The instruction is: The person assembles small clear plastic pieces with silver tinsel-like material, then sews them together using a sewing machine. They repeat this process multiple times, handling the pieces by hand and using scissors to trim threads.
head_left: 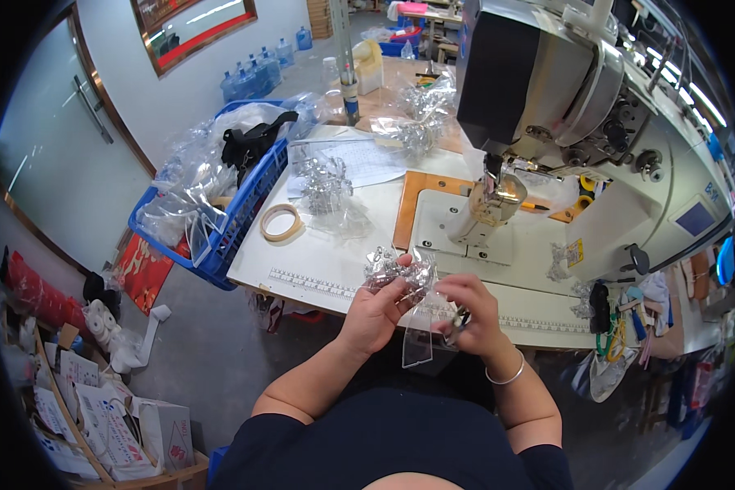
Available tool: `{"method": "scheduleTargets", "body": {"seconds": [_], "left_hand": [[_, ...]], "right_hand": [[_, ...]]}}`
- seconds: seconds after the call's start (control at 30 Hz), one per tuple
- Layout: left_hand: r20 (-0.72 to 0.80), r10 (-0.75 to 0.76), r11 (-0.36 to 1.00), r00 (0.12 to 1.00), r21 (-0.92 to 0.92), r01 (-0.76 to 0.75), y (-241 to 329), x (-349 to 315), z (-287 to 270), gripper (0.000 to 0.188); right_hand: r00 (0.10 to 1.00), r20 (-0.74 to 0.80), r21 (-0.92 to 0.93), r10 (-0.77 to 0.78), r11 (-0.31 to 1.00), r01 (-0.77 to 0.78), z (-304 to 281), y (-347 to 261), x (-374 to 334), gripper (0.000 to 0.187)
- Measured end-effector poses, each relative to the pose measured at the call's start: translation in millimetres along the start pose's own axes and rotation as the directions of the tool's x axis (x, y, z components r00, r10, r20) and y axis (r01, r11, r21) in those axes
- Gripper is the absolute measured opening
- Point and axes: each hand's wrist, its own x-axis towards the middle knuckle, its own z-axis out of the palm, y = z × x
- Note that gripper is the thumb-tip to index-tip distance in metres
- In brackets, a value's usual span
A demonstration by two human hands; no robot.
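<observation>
Over the front edge of the sewing table, my left hand is closed round a clear plastic bag of small shiny metal parts. The bag's flat end hangs below the fingers. Close beside it on the right, my right hand is curled, its fingertips near the bag; whether they touch it I cannot tell. Inside the right hand is a small dark and silvery tool, perhaps scissors, mostly hidden by the fingers. A second clear bag of metal parts lies farther back on the table.
A sewing machine stands at the right. A tape roll and a ruler strip are on the tabletop. At the left is a blue basket full of plastic bags; more bagged parts lie at the back.
</observation>
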Motion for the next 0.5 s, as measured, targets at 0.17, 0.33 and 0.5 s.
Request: {"method": "scheduleTargets", "body": {"seconds": [0.17, 0.33, 0.5], "left_hand": [[0.105, -0.137, 0.977, 0.985, 0.176, 0.117, 4, 8, -8, 0.036], [0.203, -0.119, 0.902, 0.972, 0.431, 0.020, -4, 16, -10, 0.029], [0.203, -0.050, 0.918, 0.978, 0.395, -0.035, -9, 20, -15, 0.026]], "right_hand": [[0.999, -0.041, -0.087, 0.023, 0.996, -0.027, -4, 13, 3, 0.041], [0.990, -0.072, -0.025, 0.121, 0.992, -0.123, 0, 9, 17, 0.031], [0.980, -0.032, 0.055, 0.198, 0.979, -0.196, 4, 4, 28, 0.022]]}}
